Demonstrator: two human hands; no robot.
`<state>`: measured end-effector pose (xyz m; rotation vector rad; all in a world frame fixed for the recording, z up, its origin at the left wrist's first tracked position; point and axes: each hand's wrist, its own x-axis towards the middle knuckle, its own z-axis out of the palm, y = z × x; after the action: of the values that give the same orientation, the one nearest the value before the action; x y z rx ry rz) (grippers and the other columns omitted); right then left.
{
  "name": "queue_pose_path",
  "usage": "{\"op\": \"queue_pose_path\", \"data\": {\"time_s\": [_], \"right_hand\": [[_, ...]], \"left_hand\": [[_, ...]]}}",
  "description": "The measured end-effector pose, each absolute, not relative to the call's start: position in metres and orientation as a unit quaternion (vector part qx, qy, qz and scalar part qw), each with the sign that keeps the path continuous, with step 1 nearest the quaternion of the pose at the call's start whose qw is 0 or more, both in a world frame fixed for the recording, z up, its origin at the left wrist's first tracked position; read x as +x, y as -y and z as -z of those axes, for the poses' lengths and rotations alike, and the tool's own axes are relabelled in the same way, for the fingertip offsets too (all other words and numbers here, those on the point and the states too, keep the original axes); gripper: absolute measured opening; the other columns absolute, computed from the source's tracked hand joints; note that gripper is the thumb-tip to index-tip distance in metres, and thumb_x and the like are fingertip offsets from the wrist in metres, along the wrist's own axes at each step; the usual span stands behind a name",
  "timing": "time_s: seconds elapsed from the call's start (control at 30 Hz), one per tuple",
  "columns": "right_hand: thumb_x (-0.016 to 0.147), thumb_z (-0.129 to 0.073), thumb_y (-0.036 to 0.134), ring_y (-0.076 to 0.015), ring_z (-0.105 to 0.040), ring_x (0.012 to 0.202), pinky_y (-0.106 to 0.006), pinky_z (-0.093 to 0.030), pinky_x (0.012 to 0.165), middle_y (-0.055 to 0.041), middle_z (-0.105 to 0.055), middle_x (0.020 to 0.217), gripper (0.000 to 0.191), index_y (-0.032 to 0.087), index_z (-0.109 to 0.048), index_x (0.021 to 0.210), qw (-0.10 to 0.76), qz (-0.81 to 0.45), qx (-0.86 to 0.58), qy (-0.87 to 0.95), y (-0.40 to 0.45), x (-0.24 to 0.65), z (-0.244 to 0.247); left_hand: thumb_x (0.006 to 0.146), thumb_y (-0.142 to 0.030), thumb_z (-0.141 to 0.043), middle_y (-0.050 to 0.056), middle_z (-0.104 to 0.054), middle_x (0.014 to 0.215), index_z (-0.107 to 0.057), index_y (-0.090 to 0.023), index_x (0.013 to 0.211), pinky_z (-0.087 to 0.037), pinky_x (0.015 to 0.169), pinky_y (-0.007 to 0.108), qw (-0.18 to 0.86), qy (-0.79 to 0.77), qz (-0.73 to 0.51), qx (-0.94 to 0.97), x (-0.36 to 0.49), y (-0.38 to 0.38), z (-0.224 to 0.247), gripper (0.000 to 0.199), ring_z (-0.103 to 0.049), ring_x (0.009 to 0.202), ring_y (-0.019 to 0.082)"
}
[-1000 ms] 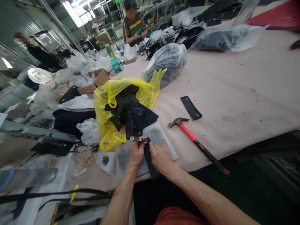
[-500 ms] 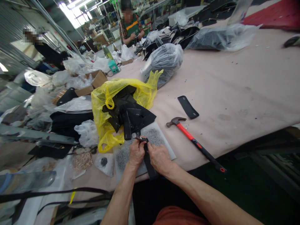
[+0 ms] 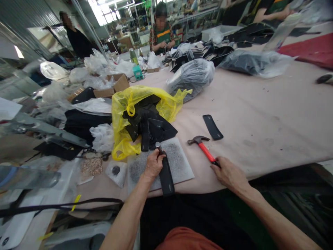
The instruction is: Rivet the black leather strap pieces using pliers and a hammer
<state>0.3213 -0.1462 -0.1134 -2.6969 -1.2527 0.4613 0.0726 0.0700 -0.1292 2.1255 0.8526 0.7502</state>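
Note:
My left hand [image 3: 154, 164] is closed round a short metal punch [image 3: 158, 146], whose shiny round end sticks up above the fingers. Its lower end is hidden by the hand, over the upper part of a black strip [image 3: 166, 177]. That strip lies on a grey, speckled board [image 3: 182, 165] and reaches past its near edge. To the right, my right hand [image 3: 229, 172] grips the dark part of the handle of a claw hammer [image 3: 205, 150]. The hammer's head points away to the left, low over the table or resting on it.
Behind the board, a yellow plastic bag [image 3: 122, 104] spills black pieces [image 3: 161, 129]. A second black strip [image 3: 212, 127] lies beyond the hammer. Left of the board are a small bag with dark bits [image 3: 116, 171] and a heap of small copper-coloured parts [image 3: 91, 167]. A co-worker [image 3: 162, 36] sits across the table.
My right hand has left the black strip and moved right onto the hammer's handle. My left hand stays at the strip, with the punch now tilted more upright. The view has shifted slightly.

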Motion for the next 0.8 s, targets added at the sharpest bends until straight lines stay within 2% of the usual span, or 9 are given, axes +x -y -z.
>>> {"op": "queue_pose_path", "data": {"time_s": [0.1, 0.2, 0.27, 0.37, 0.5, 0.57, 0.63, 0.73, 0.8], "right_hand": [[0.084, -0.059, 0.029, -0.0163, -0.054, 0.063, -0.028, -0.037, 0.058, -0.0028, -0.057, 0.07, 0.013, 0.018, -0.052, 0.084, 0.207, -0.315, -0.873, 0.31, 0.14, 0.315, 0.11], [0.079, -0.059, 0.021, -0.0108, -0.049, 0.052, -0.023, -0.038, 0.049, 0.002, -0.052, 0.062, 0.013, 0.02, -0.046, 0.078, 0.388, -0.523, -0.748, 0.129, 0.129, 0.303, 0.103], [0.082, -0.055, 0.021, -0.007, -0.041, 0.044, -0.019, -0.032, 0.042, 0.0053, -0.047, 0.059, 0.009, 0.019, -0.047, 0.079, 0.44, -0.59, -0.676, 0.038, 0.124, 0.296, 0.093], [0.09, -0.049, 0.031, -0.0047, -0.03, 0.037, -0.017, -0.022, 0.036, 0.0084, -0.039, 0.056, 0.016, 0.018, -0.049, 0.081, 0.473, -0.554, -0.685, 0.024, 0.118, 0.287, 0.062], [0.092, -0.048, 0.054, -0.0071, -0.036, 0.04, -0.019, -0.028, 0.037, 0.0066, -0.044, 0.057, 0.035, 0.02, -0.052, 0.084, 0.544, -0.329, -0.735, 0.237, 0.109, 0.275, -0.004], [0.095, -0.045, 0.056, -0.0089, -0.043, 0.046, -0.021, -0.034, 0.043, 0.004, -0.05, 0.061, 0.038, 0.02, -0.053, 0.085, 0.528, -0.164, -0.754, 0.354, 0.104, 0.269, -0.03], [0.097, -0.041, 0.053, -0.0097, -0.044, 0.046, -0.023, -0.032, 0.046, 0.0027, -0.051, 0.06, 0.038, 0.021, -0.051, 0.08, 0.459, -0.035, -0.754, 0.469, 0.099, 0.264, -0.043], [0.099, -0.038, 0.046, -0.0101, -0.038, 0.042, -0.027, -0.022, 0.046, 0.0021, -0.049, 0.054, 0.039, 0.021, -0.047, 0.071, 0.277, 0.021, -0.733, 0.621, 0.096, 0.262, -0.048], [0.099, -0.039, 0.044, -0.0103, -0.036, 0.041, -0.028, -0.019, 0.046, 0.0022, -0.049, 0.053, 0.037, 0.021, -0.048, 0.071, 0.201, 0.029, -0.727, 0.656, 0.094, 0.263, -0.054]], "left_hand": [[0.088, -0.017, -0.052, 0.006, -0.072, 0.095, -0.063, -0.02, 0.097, -0.053, 0.087, 0.033, 0.352, -0.328, -0.298, 0.824, 0.072, -0.07, 0.132, 0.014, -0.069, 0.092, 0.021], [0.088, -0.018, -0.054, 0.006, -0.072, 0.092, -0.062, -0.02, 0.095, -0.053, 0.084, 0.033, 0.332, -0.333, -0.299, 0.83, 0.072, -0.069, 0.134, 0.011, -0.069, 0.09, 0.022], [0.088, -0.018, -0.055, 0.006, -0.072, 0.092, -0.062, -0.021, 0.094, -0.052, 0.082, 0.032, 0.322, -0.331, -0.304, 0.833, 0.072, -0.069, 0.135, 0.009, -0.069, 0.089, 0.022], [0.087, -0.017, -0.057, 0.005, -0.072, 0.089, -0.062, -0.021, 0.094, -0.052, 0.079, 0.031, 0.32, -0.328, -0.313, 0.832, 0.072, -0.069, 0.137, 0.008, -0.069, 0.086, 0.021], [0.088, -0.017, -0.058, 0.004, -0.071, 0.085, -0.062, -0.02, 0.092, -0.05, 0.074, 0.029, 0.311, -0.329, -0.323, 0.831, 0.072, -0.069, 0.139, 0.007, -0.068, 0.081, 0.02], [0.087, -0.017, -0.059, 0.004, -0.07, 0.082, -0.062, -0.02, 0.091, -0.05, 0.073, 0.029, 0.303, -0.333, -0.325, 0.832, 0.072, -0.069, 0.14, 0.006, -0.068, 0.079, 0.02], [0.087, -0.017, -0.059, 0.003, -0.069, 0.081, -0.062, -0.02, 0.09, -0.049, 0.072, 0.028, 0.296, -0.334, -0.325, 0.834, 0.072, -0.069, 0.14, 0.005, -0.067, 0.078, 0.019], [0.088, -0.016, -0.059, 0.003, -0.069, 0.08, -0.061, -0.02, 0.09, -0.047, 0.07, 0.027, 0.294, -0.33, -0.32, 0.838, 0.072, -0.069, 0.14, 0.005, -0.066, 0.076, 0.019], [0.088, -0.016, -0.059, 0.003, -0.069, 0.08, -0.061, -0.02, 0.09, -0.047, 0.069, 0.027, 0.296, -0.331, -0.319, 0.837, 0.072, -0.069, 0.139, 0.005, -0.066, 0.076, 0.019]]}}
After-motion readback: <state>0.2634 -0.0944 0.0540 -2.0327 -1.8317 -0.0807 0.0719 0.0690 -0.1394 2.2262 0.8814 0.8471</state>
